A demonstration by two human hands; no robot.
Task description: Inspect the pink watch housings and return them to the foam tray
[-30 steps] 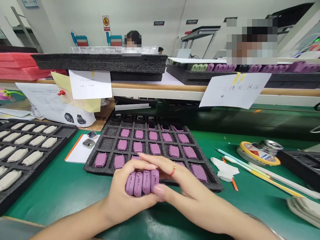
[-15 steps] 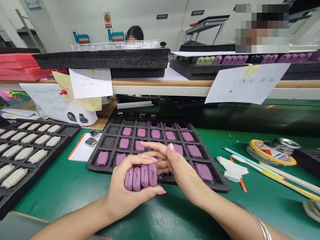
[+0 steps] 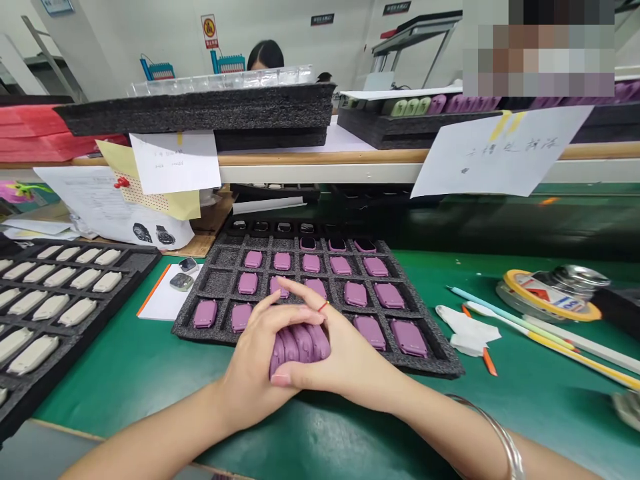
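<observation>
A row of several purple watch cases [image 3: 301, 344] is cupped between my two hands above the front edge of a black foam tray [image 3: 209, 285]. My left hand [image 3: 253, 363] wraps round the row from the left, its fingers over the top. From the right, my right hand [image 3: 350, 357] closes on the same row, thumb lying across the front of the cases. The fingers of both hands overlap at the top, and the far side of the row is hidden. More purple watch cases [image 3: 389, 295] lie in the tray's compartments, and some with dark screens sit in its back row.
At the left is another foam tray [image 3: 131, 261] of pale watch cases. Two watches [image 3: 182, 282] rest on a white pad [image 3: 156, 300]. Pens [image 3: 500, 310], a tape roll [image 3: 543, 300] and white scraps [image 3: 465, 327] lie right. A shelf [image 3: 300, 175] crosses above; people sit beyond.
My right hand has moved from beside the row of watch cases to close round it, with its thumb across the front. The row has shifted slightly right.
</observation>
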